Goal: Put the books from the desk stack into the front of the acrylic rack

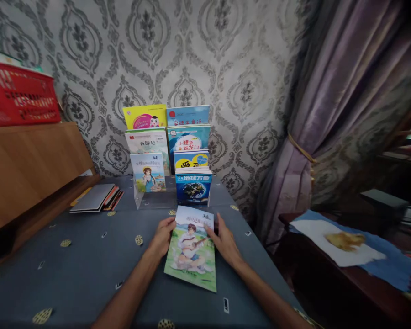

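Between my two hands is a thin paperback book, its cover showing a seated figure with a guitar on green grass. My left hand grips its left edge near the top, fingers partly behind it. My right hand holds the upper right edge, thumb on the cover. Just beyond the book stands a clear display rack with books in tiers. Its front row has a book with a girl in a blue dress on the left and a blue book with a globe on the right.
A stack of books lies at the left on the dark patterned tablecloth. A red basket sits on a wooden cabinet. To the right are a tied purple curtain and a dark side table with a blue cloth.
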A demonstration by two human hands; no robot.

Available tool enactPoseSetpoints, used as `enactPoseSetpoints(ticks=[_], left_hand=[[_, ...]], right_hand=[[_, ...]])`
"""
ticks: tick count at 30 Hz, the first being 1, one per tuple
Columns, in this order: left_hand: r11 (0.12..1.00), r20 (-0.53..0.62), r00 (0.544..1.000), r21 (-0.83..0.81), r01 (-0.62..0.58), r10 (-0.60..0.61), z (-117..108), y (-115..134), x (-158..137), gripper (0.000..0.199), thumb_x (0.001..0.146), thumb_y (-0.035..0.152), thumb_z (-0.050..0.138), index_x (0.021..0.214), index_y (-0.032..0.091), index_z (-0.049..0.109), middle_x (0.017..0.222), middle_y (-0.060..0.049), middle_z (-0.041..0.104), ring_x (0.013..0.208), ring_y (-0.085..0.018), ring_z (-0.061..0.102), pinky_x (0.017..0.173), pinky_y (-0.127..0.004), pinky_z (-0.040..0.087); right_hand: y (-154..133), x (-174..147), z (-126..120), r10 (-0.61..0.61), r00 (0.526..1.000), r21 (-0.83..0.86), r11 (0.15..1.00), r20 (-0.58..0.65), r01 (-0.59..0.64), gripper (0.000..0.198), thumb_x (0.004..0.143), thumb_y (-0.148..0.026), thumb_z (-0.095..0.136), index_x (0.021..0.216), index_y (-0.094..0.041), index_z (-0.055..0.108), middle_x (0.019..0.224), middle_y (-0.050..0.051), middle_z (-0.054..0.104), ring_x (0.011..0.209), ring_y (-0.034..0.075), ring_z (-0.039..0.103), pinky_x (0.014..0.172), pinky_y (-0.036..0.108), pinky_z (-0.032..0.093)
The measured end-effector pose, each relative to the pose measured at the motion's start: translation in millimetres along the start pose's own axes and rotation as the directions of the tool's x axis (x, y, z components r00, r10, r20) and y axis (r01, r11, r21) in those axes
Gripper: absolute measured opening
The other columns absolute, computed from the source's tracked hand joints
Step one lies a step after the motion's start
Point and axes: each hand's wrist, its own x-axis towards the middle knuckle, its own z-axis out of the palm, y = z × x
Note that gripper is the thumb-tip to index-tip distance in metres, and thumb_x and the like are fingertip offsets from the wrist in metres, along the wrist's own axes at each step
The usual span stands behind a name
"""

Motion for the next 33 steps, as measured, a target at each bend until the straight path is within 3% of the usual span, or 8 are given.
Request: enactPoseSetpoints(ticks=[3,6,9,13,17,20,26,33], left_hand=[[0.996,-0.088,0.995,-0.082,-0.044,0.037,-12,12,1,0.046,0.049,0.038,0.090,0.084,0.013,0.072,0.068,-0.005,0.072,0.068,-0.021,0.069,0.063,-0.027,0.050],[0.990,-0.169,0.983,-0.101,-0.094,0.076,-25,19,3,0.048,0.045,0.041,0.092,0.080,0.014,0.072,0.068,-0.003,0.072,0.064,-0.019,0.067,0.062,-0.026,0.050],[0.982,-0.264,0.956,-0.102,-0.161,0.129,-35,27,6,0.050,0.048,0.050,0.090,0.080,0.016,0.072,0.071,-0.001,0.073,0.065,-0.016,0.066,0.063,-0.024,0.049],[0.944,-0.399,0.863,0.022,-0.328,0.309,-44,51,10,0.059,0.056,0.064,0.083,0.089,0.015,0.073,0.083,-0.004,0.075,0.076,-0.017,0.067,0.072,-0.027,0.051],[0.866,-0.371,0.783,0.186,-0.465,0.500,-55,78,14,0.063,0.070,0.074,0.067,0.093,0.015,0.072,0.090,-0.006,0.074,0.085,-0.021,0.067,0.079,-0.030,0.051],[0.830,-0.387,0.735,0.274,-0.485,0.557,-65,81,16,0.064,0.075,0.076,0.060,0.091,0.015,0.071,0.090,-0.007,0.073,0.090,-0.023,0.066,0.082,-0.031,0.050],[0.800,-0.277,0.771,0.394,-0.453,0.574,-81,78,18,0.055,0.082,0.072,0.054,0.082,0.018,0.064,0.076,-0.003,0.066,0.075,-0.019,0.060,0.070,-0.028,0.047],[0.458,-0.090,0.655,0.785,-0.417,0.751,-92,110,24,0.045,0.095,0.056,0.035,0.066,0.023,0.043,0.061,0.003,0.047,0.061,-0.015,0.045,0.059,-0.026,0.033]], right_hand=[[-18,2,3,0.024,0.983,0.306,0.949,0.183,-0.080,0.063,0.078,-0.069,0.060,0.111,-0.016,0.065,0.072,0.005,0.071,0.069,0.025,0.068,0.067,0.038,0.056],[-38,6,15,0.004,0.951,0.459,0.875,0.308,-0.153,0.051,0.071,-0.069,0.068,0.080,-0.020,0.063,0.057,-0.002,0.060,0.050,0.015,0.056,0.050,0.027,0.046],[-59,12,30,-0.010,0.943,0.529,0.830,0.333,-0.178,0.048,0.069,-0.066,0.072,0.077,-0.021,0.057,0.057,-0.005,0.056,0.045,0.010,0.045,0.040,0.021,0.036],[-93,25,45,-0.120,0.943,0.566,0.821,0.309,-0.081,0.042,0.076,-0.061,0.068,0.085,-0.022,0.057,0.062,-0.004,0.058,0.046,0.012,0.047,0.039,0.021,0.036],[-120,35,58,-0.302,0.941,0.492,0.849,0.153,0.192,0.030,0.090,-0.051,0.056,0.094,-0.021,0.060,0.078,0.002,0.068,0.061,0.016,0.060,0.053,0.026,0.048],[-123,37,70,-0.379,0.924,0.369,0.867,0.054,0.334,0.025,0.095,-0.042,0.049,0.100,-0.021,0.061,0.090,0.006,0.073,0.078,0.020,0.068,0.068,0.028,0.051],[-113,42,83,-0.394,0.918,0.283,0.887,0.045,0.366,0.023,0.097,-0.037,0.046,0.098,-0.020,0.062,0.091,0.006,0.074,0.078,0.020,0.069,0.066,0.026,0.050],[-130,58,83,-0.471,0.882,0.184,0.866,-0.011,0.465,0.021,0.096,-0.034,0.045,0.095,-0.020,0.061,0.082,0.004,0.070,0.071,0.019,0.065,0.063,0.026,0.046]])
